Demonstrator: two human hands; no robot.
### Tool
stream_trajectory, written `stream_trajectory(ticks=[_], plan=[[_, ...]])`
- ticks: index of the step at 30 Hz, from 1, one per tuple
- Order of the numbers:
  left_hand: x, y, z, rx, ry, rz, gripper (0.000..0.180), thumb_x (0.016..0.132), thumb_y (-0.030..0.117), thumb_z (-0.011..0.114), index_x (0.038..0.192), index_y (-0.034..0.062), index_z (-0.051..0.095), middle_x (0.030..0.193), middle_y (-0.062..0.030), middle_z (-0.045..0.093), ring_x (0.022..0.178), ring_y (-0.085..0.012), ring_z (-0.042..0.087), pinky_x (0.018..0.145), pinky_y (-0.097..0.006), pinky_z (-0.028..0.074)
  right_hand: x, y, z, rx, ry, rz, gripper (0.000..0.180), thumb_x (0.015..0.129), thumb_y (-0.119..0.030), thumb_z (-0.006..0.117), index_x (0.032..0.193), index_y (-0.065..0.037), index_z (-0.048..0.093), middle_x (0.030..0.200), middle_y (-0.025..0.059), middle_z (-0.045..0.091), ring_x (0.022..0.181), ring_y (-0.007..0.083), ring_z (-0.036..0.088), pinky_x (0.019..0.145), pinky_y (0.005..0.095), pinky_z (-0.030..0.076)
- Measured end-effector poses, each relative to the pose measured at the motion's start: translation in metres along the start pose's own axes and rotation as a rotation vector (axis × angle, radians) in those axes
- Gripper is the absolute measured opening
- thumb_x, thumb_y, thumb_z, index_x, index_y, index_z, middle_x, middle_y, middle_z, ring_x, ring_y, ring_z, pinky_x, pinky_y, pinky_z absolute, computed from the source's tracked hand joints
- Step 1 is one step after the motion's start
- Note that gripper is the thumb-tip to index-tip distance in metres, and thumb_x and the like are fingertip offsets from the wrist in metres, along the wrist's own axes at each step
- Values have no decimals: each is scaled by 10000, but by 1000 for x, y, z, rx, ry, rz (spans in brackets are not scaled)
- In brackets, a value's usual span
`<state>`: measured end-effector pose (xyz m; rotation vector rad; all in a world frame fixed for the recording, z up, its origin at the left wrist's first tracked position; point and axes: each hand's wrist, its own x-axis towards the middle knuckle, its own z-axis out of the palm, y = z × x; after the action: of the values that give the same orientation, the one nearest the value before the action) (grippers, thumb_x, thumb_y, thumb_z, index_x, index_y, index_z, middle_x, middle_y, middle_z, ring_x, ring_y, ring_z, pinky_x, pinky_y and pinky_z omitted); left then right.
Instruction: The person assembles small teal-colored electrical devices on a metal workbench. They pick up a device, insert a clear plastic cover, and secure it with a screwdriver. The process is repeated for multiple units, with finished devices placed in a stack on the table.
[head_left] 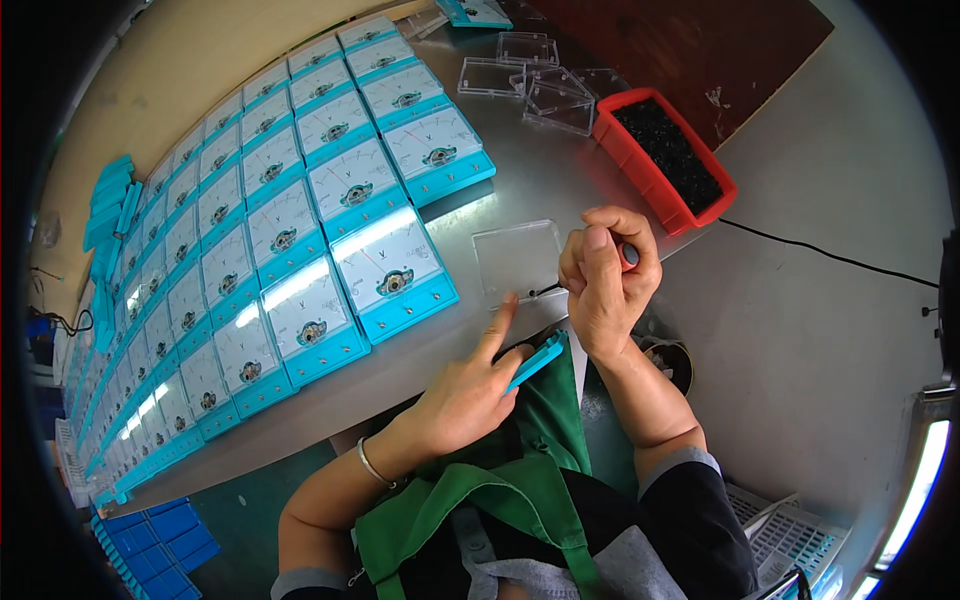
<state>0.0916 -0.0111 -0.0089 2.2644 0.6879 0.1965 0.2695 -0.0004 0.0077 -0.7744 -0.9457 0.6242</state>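
A clear plastic cover lies flat on the metal tabletop in front of me. My right hand is wrapped round a screwdriver with a red and black handle. Its thin dark shaft points left, to the near edge of the cover, where a small dark part sits. My left hand has a turquoise plastic strip tucked between thumb and curled fingers. The index finger stretches out to the cover's near edge, close to the screwdriver tip. Whether the tip touches the dark part cannot be made out.
Rows of turquoise and white panel meters cover the left of the metal table. Several more clear covers lie at the back, beside a red bin of small black parts. Turquoise pieces are piled far left. A black cable runs right.
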Motion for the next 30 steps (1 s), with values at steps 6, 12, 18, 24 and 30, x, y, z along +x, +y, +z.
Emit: stream_trajectory(ticks=[6,12,18,24,30], plan=[[1,0,-3,-8,-15,-11,437,769,71,655,1191,65,540,1518,-236,120,833,-412,644,698,-438,545,3,6,1,-100,-50,-27,121,961,-96,496,1014,10,520,578,-3,404,455,62,341,409,232,267],[0,-3,-1,11,-63,-20,459,763,65,660,1207,72,541,1512,-245,122,839,-414,648,705,-434,556,15,6,2,-150,-286,45,82,932,-21,461,969,20,522,589,12,426,454,66,346,404,235,273],[-1,-7,2,-44,-41,18,467,762,63,662,1213,75,541,1507,-256,125,882,-416,642,720,-434,556,0,9,0,-144,-114,-3,105,889,50,443,892,37,548,605,18,487,493,49,417,438,221,337],[-2,-7,-5,-106,63,109,494,773,82,669,1239,39,513,1478,-261,204,992,-390,617,840,-416,516,21,4,0,-110,-261,207,119,905,-41,506,987,24,563,660,2,489,507,52,402,444,210,317],[-39,-17,-34,-996,218,-113,435,864,157,656,1228,-17,495,1098,-118,632,1006,-149,595,865,-324,492,55,-33,-18,-689,-698,213,400,792,-161,669,1171,-56,595,1078,108,566,826,161,582,690,297,489]])
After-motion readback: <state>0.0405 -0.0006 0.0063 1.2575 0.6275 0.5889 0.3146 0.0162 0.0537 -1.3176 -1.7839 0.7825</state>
